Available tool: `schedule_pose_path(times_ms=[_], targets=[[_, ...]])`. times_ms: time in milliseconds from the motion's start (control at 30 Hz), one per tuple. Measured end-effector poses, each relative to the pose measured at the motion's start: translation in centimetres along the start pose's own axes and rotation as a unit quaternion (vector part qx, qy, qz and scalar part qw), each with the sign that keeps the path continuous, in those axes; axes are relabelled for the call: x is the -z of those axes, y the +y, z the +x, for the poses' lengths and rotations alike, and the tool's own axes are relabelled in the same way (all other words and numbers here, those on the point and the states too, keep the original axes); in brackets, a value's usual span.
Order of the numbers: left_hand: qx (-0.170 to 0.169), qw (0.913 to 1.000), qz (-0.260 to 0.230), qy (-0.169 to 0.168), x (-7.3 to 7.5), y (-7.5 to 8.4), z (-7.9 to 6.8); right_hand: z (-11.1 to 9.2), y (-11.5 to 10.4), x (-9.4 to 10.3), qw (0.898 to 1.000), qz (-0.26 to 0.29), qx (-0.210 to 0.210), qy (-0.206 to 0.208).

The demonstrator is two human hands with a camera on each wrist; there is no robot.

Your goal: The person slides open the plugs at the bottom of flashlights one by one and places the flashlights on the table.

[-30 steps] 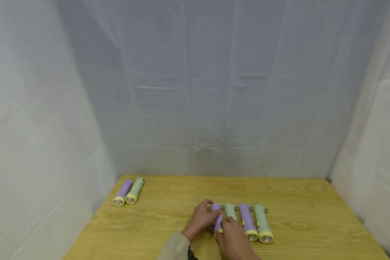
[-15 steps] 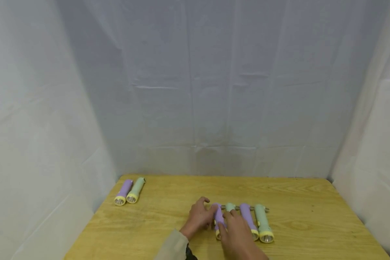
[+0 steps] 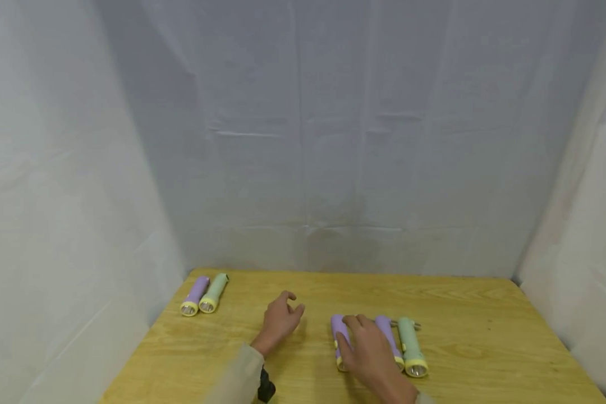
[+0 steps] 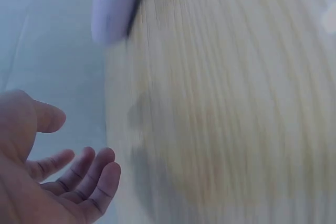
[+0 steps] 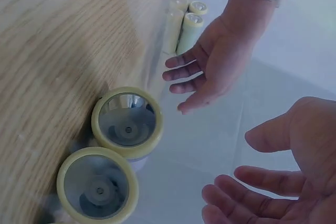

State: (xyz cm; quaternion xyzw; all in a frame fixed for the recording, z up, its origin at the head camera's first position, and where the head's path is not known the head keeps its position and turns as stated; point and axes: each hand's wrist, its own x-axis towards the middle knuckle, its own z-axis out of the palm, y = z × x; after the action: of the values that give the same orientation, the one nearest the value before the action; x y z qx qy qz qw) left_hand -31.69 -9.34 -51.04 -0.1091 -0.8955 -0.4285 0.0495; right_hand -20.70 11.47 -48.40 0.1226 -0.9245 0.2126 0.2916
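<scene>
My left hand [image 3: 279, 321] is in the air above the table, fingers loosely bent, holding nothing. Over the row of flashlights hovers my right hand [image 3: 370, 350]; the right wrist view shows its fingers spread and apart from the lenses. A purple flashlight [image 3: 338, 325] with a yellow head lies at the row's left end. Beyond the right hand are another purple flashlight [image 3: 385, 330] and a pale green flashlight [image 3: 411, 345]. The second flashlight in the row is hidden behind that hand. One purple flashlight [image 4: 113, 14] enters the top of the left wrist view.
At the table's far left corner lie a purple flashlight [image 3: 197, 293] and a green flashlight [image 3: 215, 293], side by side. A thin metallic rod-like piece [image 3: 417, 326] shows behind the row. White sheeting [image 3: 303, 168] encloses the wooden table [image 3: 474, 336].
My left hand has left the leftmost purple flashlight and moved left. My right hand has come away from that flashlight, shifted slightly right, and now covers the green one beside it.
</scene>
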Motion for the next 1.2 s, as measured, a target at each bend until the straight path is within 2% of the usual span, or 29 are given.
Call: schedule_pose_path(times_ms=[133, 300, 467, 633, 967, 1200], targets=[[-0.013, 0.9980, 0.054, 0.030, 1.8, -1.5, 0.5, 0.0, -0.4, 0.2, 1.000, 0.006, 0.009, -0.004], [-0.033, 0.9890, 0.129, 0.065, 3.9, -3.5, 1.3, -0.2, -0.7, 0.4, 1.000, 0.008, 0.010, -0.001], [-0.025, 0.9797, 0.184, 0.076, 6.4, -5.2, 2.0, -0.4, -0.8, 0.1, 1.000, -0.002, 0.026, 0.012], [-0.016, 0.9719, 0.217, 0.091, 8.5, -6.9, 2.3, -0.6, -0.7, -0.2, 0.998, -0.013, 0.051, 0.018], [-0.021, 0.9503, 0.278, 0.138, 10.5, -9.5, 3.0, -1.1, -0.3, -0.6, 0.997, -0.011, 0.082, 0.013], [-0.015, 0.9373, 0.315, 0.148, 11.7, -10.5, 3.1, -1.6, -0.3, -0.9, 0.998, -0.011, 0.063, 0.001]])
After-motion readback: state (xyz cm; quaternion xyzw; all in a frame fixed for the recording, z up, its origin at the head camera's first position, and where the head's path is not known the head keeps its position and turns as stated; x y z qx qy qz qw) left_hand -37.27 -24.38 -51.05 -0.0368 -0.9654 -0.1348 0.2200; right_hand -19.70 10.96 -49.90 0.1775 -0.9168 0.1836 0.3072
